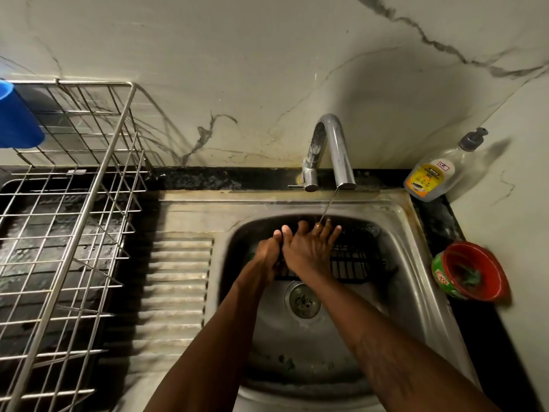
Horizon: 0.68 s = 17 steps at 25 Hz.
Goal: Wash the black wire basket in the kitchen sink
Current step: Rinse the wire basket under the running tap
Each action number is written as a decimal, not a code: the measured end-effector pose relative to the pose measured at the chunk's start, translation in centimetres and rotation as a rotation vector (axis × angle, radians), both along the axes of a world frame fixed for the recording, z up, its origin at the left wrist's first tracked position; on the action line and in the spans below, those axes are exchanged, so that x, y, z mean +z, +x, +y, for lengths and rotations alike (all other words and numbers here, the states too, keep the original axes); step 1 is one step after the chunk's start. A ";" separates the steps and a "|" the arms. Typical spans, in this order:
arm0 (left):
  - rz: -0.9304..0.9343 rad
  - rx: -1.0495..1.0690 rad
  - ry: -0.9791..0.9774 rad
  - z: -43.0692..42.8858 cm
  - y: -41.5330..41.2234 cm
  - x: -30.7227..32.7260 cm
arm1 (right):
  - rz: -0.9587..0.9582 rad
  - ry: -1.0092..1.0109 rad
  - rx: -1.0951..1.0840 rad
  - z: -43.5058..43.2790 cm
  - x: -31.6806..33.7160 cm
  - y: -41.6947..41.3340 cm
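Observation:
The black wire basket (353, 260) lies in the steel sink (410, 263), at the far side of the bowl under the tap. Both hands hover over its left part and hide it. My right hand (310, 248) is flat with fingers spread, and a thin stream from the tap (335, 150) lands on its fingertips. My left hand (267, 252) presses against the right one, fingers stretched out. Neither hand visibly grips the basket.
A steel dish rack (74, 218) with a blue cup (15, 120) stands on the left, beside the ribbed drainboard (175, 278). A soap pump bottle (436, 173) and a red-and-green tub (469, 272) sit on the right counter. The drain (303, 301) is near the bowl's middle.

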<state>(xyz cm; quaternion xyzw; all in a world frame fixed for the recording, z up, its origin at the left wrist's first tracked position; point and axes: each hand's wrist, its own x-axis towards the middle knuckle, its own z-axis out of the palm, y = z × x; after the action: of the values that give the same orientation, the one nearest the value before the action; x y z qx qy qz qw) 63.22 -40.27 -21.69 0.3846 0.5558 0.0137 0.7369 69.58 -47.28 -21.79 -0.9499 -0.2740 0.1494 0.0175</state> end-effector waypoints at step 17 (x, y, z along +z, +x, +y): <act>0.026 0.204 0.099 2.0 -2.4 -2.2 | -0.194 0.212 0.275 -7.3 -0.8 6.0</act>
<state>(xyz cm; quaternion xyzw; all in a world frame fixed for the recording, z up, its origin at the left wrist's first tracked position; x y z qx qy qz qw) 60.84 -38.22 -23.87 0.3621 0.6000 0.1109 0.7047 75.63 -54.55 -22.60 -0.9062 -0.4160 0.0286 0.0703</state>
